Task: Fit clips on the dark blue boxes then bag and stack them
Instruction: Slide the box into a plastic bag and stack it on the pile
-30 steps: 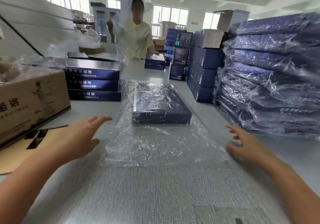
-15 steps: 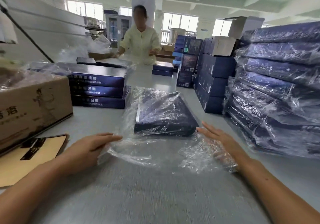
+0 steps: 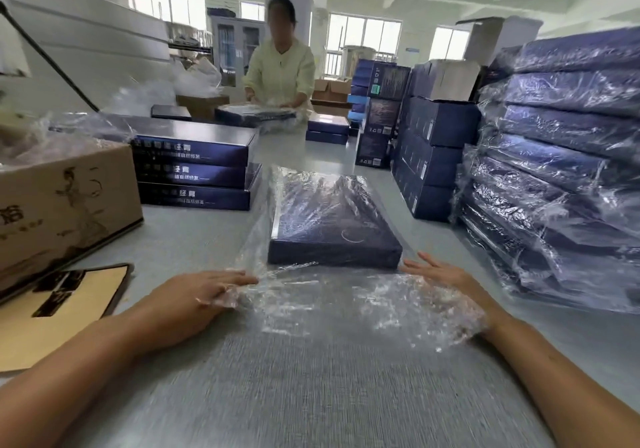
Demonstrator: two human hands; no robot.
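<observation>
dark blue box (image 3: 334,226) | flat on table | inside crinkled clear bag (image 3: 311,305)

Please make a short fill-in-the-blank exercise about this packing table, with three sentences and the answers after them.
1. The dark blue box in front of the hands lies inside a clear plastic ____.
2. The stack of bagged boxes stands on the person's ____ side.
3. The left hand and the right hand touch the open end of the ____.

Answers: bag; right; bag
</observation>
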